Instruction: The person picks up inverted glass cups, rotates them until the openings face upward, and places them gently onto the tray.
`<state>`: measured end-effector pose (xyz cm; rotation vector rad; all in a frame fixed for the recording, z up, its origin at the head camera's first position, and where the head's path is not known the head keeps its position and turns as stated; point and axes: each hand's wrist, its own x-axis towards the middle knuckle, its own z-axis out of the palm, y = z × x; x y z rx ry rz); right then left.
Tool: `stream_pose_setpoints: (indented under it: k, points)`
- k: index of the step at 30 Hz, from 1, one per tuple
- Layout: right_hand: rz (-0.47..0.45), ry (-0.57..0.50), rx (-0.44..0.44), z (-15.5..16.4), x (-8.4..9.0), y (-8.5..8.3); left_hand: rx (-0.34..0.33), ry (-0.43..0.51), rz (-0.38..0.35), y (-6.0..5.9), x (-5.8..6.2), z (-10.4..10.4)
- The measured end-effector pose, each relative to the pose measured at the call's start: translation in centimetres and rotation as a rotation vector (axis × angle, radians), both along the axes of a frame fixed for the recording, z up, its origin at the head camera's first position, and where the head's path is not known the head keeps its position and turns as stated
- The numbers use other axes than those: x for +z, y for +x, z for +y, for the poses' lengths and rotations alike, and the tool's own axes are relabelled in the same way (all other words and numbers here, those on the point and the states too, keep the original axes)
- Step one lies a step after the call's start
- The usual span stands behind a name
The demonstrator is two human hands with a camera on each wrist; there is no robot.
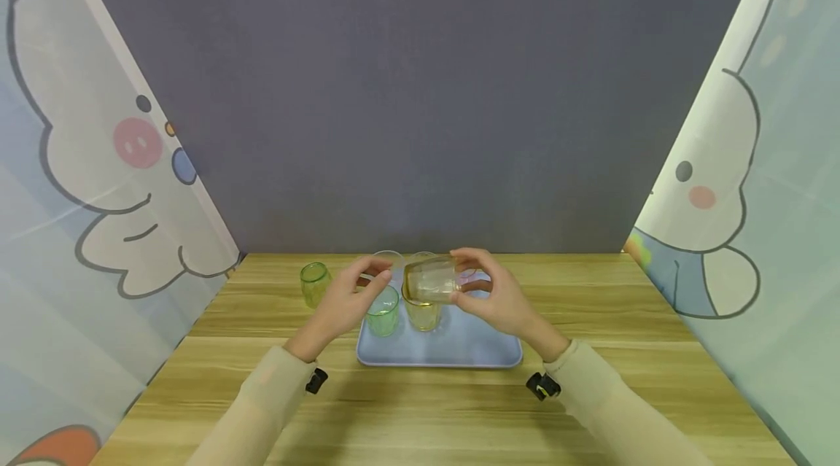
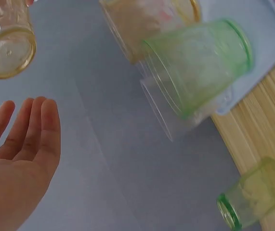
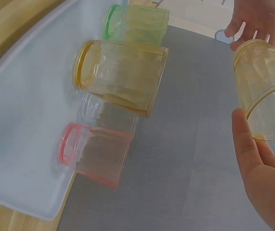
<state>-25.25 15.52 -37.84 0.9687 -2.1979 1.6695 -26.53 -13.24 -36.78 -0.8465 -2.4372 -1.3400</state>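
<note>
My right hand grips a pale yellow clear cup tipped on its side, held above the blue tray. In the right wrist view the thumb lies along that cup's rim. My left hand is open beside the cup's base, fingers straight and apart from it in the left wrist view. On the tray stand a green cup, a yellow cup, a clear cup and a pink cup.
Another green cup stands on the wooden table left of the tray. A grey back wall and cartoon-printed side panels close in the table. Bare wood lies in front of the tray and to its right.
</note>
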Motion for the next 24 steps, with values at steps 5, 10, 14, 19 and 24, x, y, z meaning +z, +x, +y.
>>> stream_pose_setpoints:
  k: [5,10,14,19,24]
  points:
    - [-0.001,0.022,-0.026,0.0,0.2,-0.1,0.041,-0.086,0.094,-0.5,0.0,-0.7]
    - [-0.004,0.073,-0.062,0.2,0.9,-0.1,0.096,-0.165,0.206,-1.1,-0.2,-1.3]
    - [-0.009,0.114,-0.100,0.4,1.3,-0.1,0.147,-0.215,0.280,-1.4,-0.1,-1.6]
    - [0.007,0.158,-0.142,0.9,1.4,-0.2,0.191,-0.246,0.319,-1.8,-0.2,-2.1]
    - [0.028,0.214,-0.191,1.2,1.5,-0.2,0.230,-0.284,0.344,-2.3,-0.5,-2.6]
